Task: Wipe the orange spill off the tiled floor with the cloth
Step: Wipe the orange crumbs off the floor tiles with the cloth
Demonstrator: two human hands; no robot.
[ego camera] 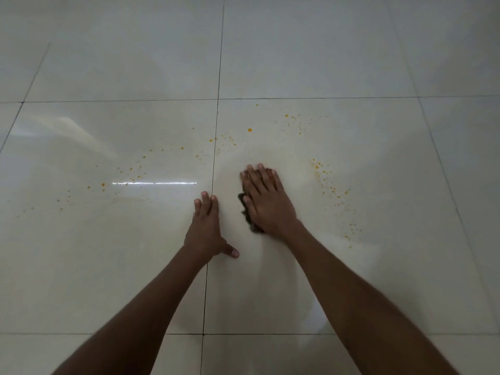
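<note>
My right hand [266, 197] presses flat on a dark cloth [245, 209], which is mostly hidden under the palm; only its left edge shows. My left hand [207, 230] rests flat on the tiled floor [108, 266] beside it, fingers spread, holding nothing. Orange spill drops [249, 129] are scattered in an arc beyond both hands: to the left near a light reflection [154, 182], ahead by the tile joint, and to the right as orange specks [331, 188]. The floor right around the cloth looks smeared and pale.
Glossy cream tiles with dark grout lines [213, 163] fill the whole view. No furniture or other objects show. A faint wet sheen lies on the tile near my right forearm [351, 288].
</note>
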